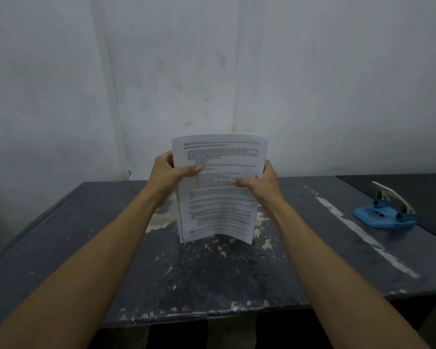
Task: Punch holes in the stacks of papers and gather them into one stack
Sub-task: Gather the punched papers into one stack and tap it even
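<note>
both hands, left [170,172] and right [261,183], clamp their grip on the papers [218,190], stood upright with the bottom edge on the scuffed dark surface [86,235]. best to loosen slightly and tap the limp, bowed sheets square. the blue punch [385,212] sits well apart, right.

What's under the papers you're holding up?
The stack of papers, held by the left hand and right hand, stands on the scratched grey table. Whatever lies right behind it is hidden.
</note>
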A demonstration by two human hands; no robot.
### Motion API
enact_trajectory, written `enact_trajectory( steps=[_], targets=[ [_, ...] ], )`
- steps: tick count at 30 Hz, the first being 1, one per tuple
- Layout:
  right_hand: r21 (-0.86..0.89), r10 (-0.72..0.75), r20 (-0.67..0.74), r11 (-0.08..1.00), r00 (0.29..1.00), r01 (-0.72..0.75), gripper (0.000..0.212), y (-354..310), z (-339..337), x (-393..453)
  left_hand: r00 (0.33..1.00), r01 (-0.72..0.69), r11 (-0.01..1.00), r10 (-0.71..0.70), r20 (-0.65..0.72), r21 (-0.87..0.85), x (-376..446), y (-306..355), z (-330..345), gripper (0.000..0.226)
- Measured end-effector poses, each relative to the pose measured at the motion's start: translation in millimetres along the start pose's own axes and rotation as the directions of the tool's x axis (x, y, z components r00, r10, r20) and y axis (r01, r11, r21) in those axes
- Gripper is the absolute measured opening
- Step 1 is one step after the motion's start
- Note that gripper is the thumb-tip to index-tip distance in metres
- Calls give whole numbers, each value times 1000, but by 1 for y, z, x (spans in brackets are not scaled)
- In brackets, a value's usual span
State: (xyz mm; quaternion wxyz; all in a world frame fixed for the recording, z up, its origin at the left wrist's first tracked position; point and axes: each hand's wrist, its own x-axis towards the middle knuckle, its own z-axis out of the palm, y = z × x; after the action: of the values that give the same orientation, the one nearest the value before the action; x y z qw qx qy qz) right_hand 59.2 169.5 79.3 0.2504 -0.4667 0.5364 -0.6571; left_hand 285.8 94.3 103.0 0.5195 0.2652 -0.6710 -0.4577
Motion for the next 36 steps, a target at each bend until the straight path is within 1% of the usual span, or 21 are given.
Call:
enact_trajectory(
  steps=[2, 5, 7, 9, 11, 13, 18, 21, 23, 27, 30, 34, 36],
  targets=[
    [21, 4, 12, 1000, 1000, -4, 72, -2, 4, 2, 1000, 18, 1000, -18, 3, -9, 0, 0, 2, 36],
    [58, 8, -29, 998, 1000, -6, 66, -6, 7, 3, 1000, 26, 999, -26, -1, -21, 1, 1, 4, 30],
    [83, 13, -13, 996, 1000, -12, 57, -5, 7, 3, 999, 32, 999, -32, -5, -30, 1, 0, 4, 29],
    [104, 38, -11, 994, 999, -37, 42, -5, 5, 2, 999, 40, 998, -40, -6, -42, 0, -2, 5, 29],
    [92, 59, -11, 994, 998, -58, 29, -3, 3, 0, 999, 47, 998, -47, -6, -46, -2, -4, 5, 30],
    [65, 74, -7, 995, 997, -73, 22, 5, 1, -2, 998, 59, 997, -59, -5, -50, -4, -8, 5, 31],
    [52, 91, 36, 994, 995, -93, 20, 34, -6, -11, 995, 95, 995, -96, -10, -39, -13, -27, 2, 34],
    [-8, 95, 18, 995, 995, -95, 18, 52, -11, -14, 991, 132, 990, -133, -6, -54, -21, -45, -2, 32],
    [-57, 80, -6, 995, 997, -80, 17, 61, -13, -13, 989, 150, 986, -150, -7, -68, -25, -56, -7, 36],
    [-107, 56, -12, 993, 998, -57, 13, 59, -12, -4, 984, 165, 983, -169, -54, -82, -22, -66, -14, 33],
    [-134, 100, -11, 986, 995, -100, 10, 55, -5, 9, 976, 193, 979, -198, -86, -63, -10, -64, -18, 30],
    [-132, 176, 4, 976, 984, -174, 9, 47, 13, 31, 944, 305, 952, -307, -125, -30, 14, -59, -30, 22],
    [-130, 221, 18, 968, 975, -216, 10, 46, 26, 44, 923, 357, 934, -355, -146, -13, 27, -59, -37, 22]
  ],
)
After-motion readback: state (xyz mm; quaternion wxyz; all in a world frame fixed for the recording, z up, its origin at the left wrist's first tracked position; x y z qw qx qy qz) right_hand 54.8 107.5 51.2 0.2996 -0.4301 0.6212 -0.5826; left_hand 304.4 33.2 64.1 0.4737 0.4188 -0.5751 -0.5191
